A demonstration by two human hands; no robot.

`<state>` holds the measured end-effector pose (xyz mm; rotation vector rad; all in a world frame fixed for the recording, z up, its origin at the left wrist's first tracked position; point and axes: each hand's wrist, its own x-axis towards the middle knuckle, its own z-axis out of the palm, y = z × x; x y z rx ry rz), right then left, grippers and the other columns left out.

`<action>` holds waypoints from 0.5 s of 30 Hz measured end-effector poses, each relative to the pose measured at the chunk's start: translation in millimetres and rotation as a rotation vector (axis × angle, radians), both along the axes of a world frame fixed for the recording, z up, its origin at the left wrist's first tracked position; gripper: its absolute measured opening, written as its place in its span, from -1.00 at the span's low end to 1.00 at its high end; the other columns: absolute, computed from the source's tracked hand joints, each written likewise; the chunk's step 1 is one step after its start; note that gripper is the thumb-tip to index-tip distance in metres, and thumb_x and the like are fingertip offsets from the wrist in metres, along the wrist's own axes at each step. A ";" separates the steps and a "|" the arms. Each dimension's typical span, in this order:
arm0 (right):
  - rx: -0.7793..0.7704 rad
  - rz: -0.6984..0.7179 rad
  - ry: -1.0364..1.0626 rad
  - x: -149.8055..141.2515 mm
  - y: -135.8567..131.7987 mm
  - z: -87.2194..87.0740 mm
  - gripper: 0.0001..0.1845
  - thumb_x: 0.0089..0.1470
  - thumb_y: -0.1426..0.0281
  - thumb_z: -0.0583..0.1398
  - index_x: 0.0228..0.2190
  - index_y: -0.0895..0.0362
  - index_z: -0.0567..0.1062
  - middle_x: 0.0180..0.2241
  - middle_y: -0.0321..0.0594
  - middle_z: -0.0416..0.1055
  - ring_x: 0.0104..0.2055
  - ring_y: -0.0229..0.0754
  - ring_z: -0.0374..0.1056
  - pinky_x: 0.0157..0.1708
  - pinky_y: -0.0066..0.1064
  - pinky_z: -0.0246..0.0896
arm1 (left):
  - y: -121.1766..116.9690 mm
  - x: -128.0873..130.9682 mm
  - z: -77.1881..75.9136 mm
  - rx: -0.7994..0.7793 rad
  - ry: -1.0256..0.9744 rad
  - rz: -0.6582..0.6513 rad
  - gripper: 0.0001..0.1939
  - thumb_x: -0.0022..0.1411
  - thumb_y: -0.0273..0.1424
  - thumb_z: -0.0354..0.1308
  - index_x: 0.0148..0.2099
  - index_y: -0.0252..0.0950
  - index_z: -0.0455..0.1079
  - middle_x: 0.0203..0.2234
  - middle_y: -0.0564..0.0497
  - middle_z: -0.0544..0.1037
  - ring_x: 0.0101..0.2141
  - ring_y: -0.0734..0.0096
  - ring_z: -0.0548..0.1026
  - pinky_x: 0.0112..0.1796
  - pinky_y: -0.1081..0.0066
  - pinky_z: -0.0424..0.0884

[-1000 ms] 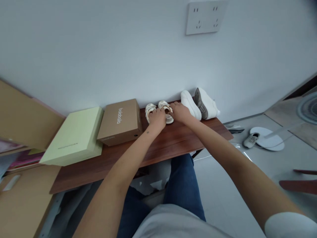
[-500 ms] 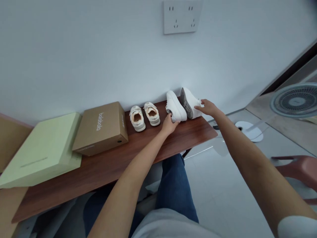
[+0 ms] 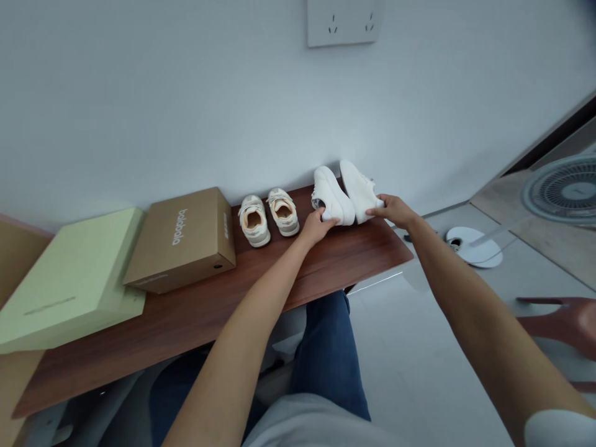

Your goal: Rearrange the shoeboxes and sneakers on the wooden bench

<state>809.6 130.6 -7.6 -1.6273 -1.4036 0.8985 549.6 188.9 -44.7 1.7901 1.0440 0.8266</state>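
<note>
Two white sneakers stand side by side at the far right of the dark wooden bench (image 3: pixel 195 310), toes toward the wall. My left hand (image 3: pixel 316 225) grips the heel of the left white sneaker (image 3: pixel 329 194). The fingers of my right hand (image 3: pixel 393 211) are closed on the heel of the right white sneaker (image 3: pixel 357 185), which stands upright on its sole. A pair of small beige children's shoes (image 3: pixel 267 217) sits just left of them, touched by neither hand.
A brown shoe box (image 3: pixel 184 239) and a pale green box (image 3: pixel 69 282) lie on the bench's left half. A wall socket (image 3: pixel 344 22) is above. On the floor to the right stand a fan (image 3: pixel 559 192) with its white base (image 3: pixel 472 243), and a red chair (image 3: pixel 563 323).
Both hands left the small beige shoes and moved right to the white sneakers. The right white sneaker, tipped on its side with its sole showing, now stands upright.
</note>
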 end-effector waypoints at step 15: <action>-0.063 0.187 -1.102 -21.7 10.5 48.7 -0.56 0.00 0.19 0.35 -0.08 0.06 0.50 -0.20 -0.11 0.54 -0.12 0.03 0.43 -0.17 -0.28 0.24 | -18.2 4.0 69.5 0.439 0.608 -0.198 -0.79 0.26 -0.36 0.12 -0.10 -0.32 0.46 -0.13 -0.20 0.56 -0.06 0.05 0.49 -0.07 0.22 0.36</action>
